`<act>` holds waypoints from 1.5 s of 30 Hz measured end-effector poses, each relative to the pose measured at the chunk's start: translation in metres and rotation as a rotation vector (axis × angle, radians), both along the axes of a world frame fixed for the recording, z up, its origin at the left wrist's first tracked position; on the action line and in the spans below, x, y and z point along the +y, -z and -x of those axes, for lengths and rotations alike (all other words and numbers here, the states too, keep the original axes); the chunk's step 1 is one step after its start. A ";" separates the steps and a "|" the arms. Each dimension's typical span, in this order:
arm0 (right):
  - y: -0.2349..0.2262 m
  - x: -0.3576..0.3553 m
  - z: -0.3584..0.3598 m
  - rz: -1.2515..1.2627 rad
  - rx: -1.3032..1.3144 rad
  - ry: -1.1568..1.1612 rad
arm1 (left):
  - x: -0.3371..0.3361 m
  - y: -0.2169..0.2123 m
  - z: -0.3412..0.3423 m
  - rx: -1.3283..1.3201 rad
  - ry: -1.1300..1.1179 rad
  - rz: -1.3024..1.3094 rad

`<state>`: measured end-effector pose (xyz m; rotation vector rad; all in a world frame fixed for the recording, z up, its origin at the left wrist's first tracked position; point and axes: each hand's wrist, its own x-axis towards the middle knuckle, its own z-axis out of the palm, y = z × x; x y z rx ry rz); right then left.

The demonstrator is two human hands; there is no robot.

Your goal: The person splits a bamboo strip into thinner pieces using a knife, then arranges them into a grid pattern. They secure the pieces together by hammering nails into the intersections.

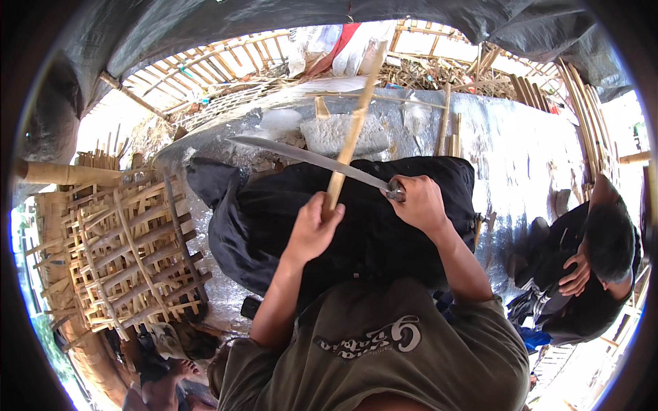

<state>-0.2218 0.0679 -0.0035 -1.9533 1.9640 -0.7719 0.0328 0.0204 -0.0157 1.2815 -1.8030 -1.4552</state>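
My left hand is closed round the lower end of a pale bamboo strip, which slants up and away to the right. In my right hand is the dark handle of a machete. Its long blade points left and crosses the strip a little above my left fingers. At the crossing, blade and bamboo appear to touch. Black cloth covers my lap beneath both hands. Beyond the blade lies a rough grey block on a silvery sheet.
At the left stands a woven bamboo lattice. A person in dark clothes sits close on the right, and part of another person shows at lower left. Bamboo poles lean at the far right, under a dark tarp.
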 end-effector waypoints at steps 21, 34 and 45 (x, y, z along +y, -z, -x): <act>0.179 -0.267 0.160 -0.692 -0.078 0.283 | -0.326 0.039 -0.020 0.317 -0.711 -0.061; 0.156 -0.252 0.132 -0.474 0.111 0.172 | -0.244 0.002 -0.051 0.409 -0.559 -0.079; 0.094 -0.212 0.124 -0.306 -0.031 0.189 | -0.110 -0.026 -0.029 0.333 -0.440 -0.016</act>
